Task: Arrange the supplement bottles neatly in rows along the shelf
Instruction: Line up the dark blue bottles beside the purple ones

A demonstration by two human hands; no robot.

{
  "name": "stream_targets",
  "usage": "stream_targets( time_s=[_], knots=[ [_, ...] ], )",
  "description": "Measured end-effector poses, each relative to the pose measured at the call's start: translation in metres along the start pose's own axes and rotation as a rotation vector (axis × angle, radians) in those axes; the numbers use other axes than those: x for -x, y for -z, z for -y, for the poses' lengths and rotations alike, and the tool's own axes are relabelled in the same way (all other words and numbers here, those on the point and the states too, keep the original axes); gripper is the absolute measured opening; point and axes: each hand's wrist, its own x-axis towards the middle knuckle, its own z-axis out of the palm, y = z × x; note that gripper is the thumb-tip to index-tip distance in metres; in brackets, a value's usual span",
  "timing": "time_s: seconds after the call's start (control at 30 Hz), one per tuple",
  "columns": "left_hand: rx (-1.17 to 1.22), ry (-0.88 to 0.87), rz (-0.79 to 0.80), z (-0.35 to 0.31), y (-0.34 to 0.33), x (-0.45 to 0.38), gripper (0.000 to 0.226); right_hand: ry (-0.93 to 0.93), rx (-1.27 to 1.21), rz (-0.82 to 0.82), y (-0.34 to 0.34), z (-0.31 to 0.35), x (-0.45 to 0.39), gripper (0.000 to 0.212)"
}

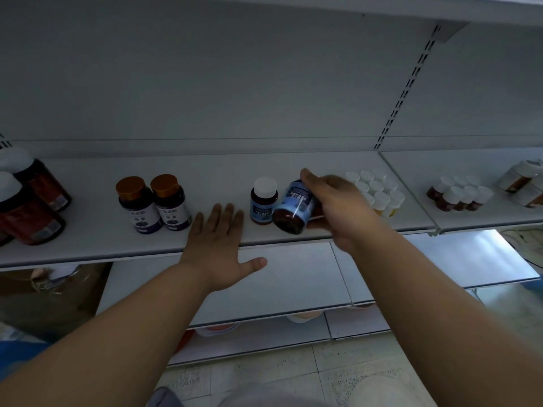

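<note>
My right hand (338,207) grips a brown bottle with a blue label (295,208), tilted with its base toward me, just above the white shelf (88,245). A matching blue-label bottle with a white cap (263,201) stands upright right beside it on the left. My left hand (219,242) lies flat with straight fingers on the shelf's front edge, between that bottle and two gold-capped bottles with purple labels (154,202). A cluster of several small white-capped bottles (379,190) stands behind my right hand, partly hidden by it.
Two large dark bottles with red labels (28,210) stand at the far left. On the adjoining shelf section to the right sit several small brown bottles (461,196) and larger jars (523,183). Lower shelves (293,289) and the tiled floor lie below.
</note>
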Motion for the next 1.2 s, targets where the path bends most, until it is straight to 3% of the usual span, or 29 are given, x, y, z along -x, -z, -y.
stream_targets(
  time_s=[0.13, 0.33, 0.67, 0.9, 1.2],
  knots=[
    [-0.007, 0.005, -0.002, -0.001, -0.001, -0.001, 0.127, 0.308, 0.440, -0.141, 0.011, -0.009, -0.021, 0.038],
    [-0.002, 0.006, 0.013, -0.001, 0.002, 0.001, 0.119, 0.395, 0.765, -0.060, 0.004, -0.018, -0.036, 0.044],
    [-0.003, -0.024, 0.048, 0.000, 0.005, 0.002, 0.113, 0.415, 0.798, -0.063, -0.008, -0.027, -0.040, 0.048],
    [0.010, -0.033, 0.041, 0.000, 0.005, 0.002, 0.116, 0.465, 0.792, -0.260, -0.008, -0.050, 0.004, 0.062],
    [-0.010, -0.025, 0.062, -0.002, 0.007, 0.002, 0.115, 0.449, 0.850, -0.150, -0.013, -0.032, -0.018, 0.071]
  ],
)
